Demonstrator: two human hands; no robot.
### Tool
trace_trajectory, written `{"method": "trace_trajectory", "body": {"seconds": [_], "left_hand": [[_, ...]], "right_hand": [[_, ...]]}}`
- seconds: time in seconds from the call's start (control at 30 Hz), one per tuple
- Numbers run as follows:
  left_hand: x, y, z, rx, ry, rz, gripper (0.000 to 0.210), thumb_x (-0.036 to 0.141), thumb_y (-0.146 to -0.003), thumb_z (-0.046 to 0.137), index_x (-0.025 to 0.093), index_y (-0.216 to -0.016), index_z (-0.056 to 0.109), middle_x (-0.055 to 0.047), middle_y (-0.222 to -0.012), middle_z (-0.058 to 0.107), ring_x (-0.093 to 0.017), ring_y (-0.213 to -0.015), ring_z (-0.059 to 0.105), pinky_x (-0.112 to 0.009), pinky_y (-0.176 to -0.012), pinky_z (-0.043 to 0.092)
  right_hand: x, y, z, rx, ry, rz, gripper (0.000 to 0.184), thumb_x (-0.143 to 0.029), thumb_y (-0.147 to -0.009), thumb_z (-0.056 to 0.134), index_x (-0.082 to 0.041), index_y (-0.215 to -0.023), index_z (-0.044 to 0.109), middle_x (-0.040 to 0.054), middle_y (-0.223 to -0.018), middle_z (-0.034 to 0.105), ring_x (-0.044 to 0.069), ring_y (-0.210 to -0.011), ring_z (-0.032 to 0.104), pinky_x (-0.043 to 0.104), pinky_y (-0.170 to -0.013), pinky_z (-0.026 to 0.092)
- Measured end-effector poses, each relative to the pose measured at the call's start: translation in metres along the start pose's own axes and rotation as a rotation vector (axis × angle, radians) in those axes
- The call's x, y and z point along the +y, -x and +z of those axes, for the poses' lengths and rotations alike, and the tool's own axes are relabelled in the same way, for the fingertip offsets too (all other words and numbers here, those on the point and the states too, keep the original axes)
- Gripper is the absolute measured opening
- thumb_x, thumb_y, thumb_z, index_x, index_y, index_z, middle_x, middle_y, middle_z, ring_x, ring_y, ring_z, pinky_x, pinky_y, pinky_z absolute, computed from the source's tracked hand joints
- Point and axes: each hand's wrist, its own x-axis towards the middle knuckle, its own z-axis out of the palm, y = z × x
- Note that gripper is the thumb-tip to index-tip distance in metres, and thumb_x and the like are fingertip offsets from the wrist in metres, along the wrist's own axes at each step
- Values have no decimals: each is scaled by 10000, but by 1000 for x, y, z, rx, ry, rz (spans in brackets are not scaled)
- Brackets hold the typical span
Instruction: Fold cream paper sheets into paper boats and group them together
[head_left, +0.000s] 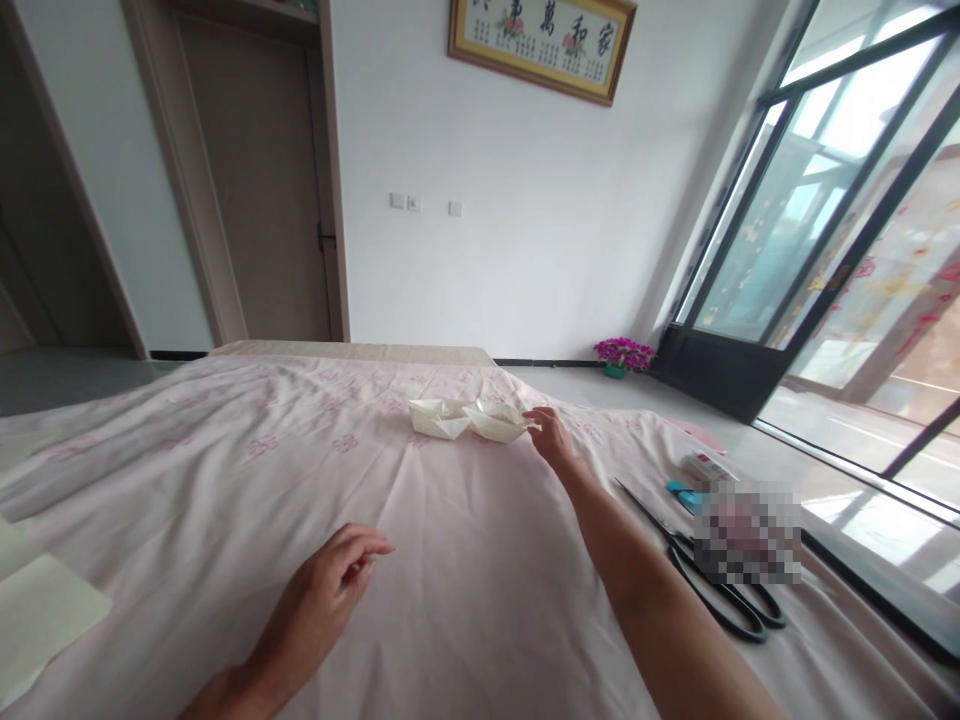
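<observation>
Two folded cream paper boats stand end to end on the pink cloth: a left paper boat (441,420) and a right paper boat (495,422). My right hand (553,437) reaches far forward, its fingers closed at the pointed right end of the right boat. My left hand (330,575) hovers over or rests on the cloth nearer to me, fingers loosely bent and thumb a little apart, with nothing in it. Whether the two boats are joined cannot be made out.
Large black-handled scissors (705,570) lie right of my right forearm, beside a blurred patch, a teal object (684,494) and a small white box (705,466). Pale paper sheets (49,610) lie at the left edge. The wrinkled cloth (450,600) covers the surface.
</observation>
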Motion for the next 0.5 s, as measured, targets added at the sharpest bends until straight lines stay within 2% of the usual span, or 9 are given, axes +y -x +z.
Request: {"method": "trace_trajectory", "body": {"seconds": [0.13, 0.2, 0.33, 0.5], "left_hand": [[23, -51, 33, -123, -105, 126, 353, 96, -835, 412, 260, -1030, 656, -39, -1278, 544, -134, -946, 646, -260, -855, 519], [31, -80, 54, -157, -173, 195, 417, 51, -789, 448, 262, -1097, 635, -45, -1376, 471, -158, -1048, 621, -290, -923, 500], [37, -132, 96, -139, -241, 209, 442, 39, -780, 473, 228, -1163, 591, -72, -1452, 387, -175, -1133, 584, -295, -957, 489], [31, -171, 133, -86, -292, 280, 446, 32, -820, 415, 210, -1201, 561, -74, -1479, 364, -173, -1211, 530, -291, -1006, 454]], "right_hand": [[4, -3, 5, 1, -8, 2, 288, -137, -766, 590, -247, -1008, 702, 62, -1111, 622, 163, -805, 623, 310, -772, 501], [6, -4, 7, 3, -17, 2, 280, -140, -766, 596, -241, -1004, 705, 60, -1093, 632, 158, -797, 625, 304, -782, 501], [11, -6, 12, 3, -35, 3, 259, -133, -765, 591, -240, -962, 720, 54, -1084, 647, 162, -837, 631, 294, -819, 496], [20, -11, 19, 8, -65, 15, 279, -110, -750, 569, -236, -947, 722, 47, -1098, 650, 163, -868, 636, 276, -819, 496]]}}
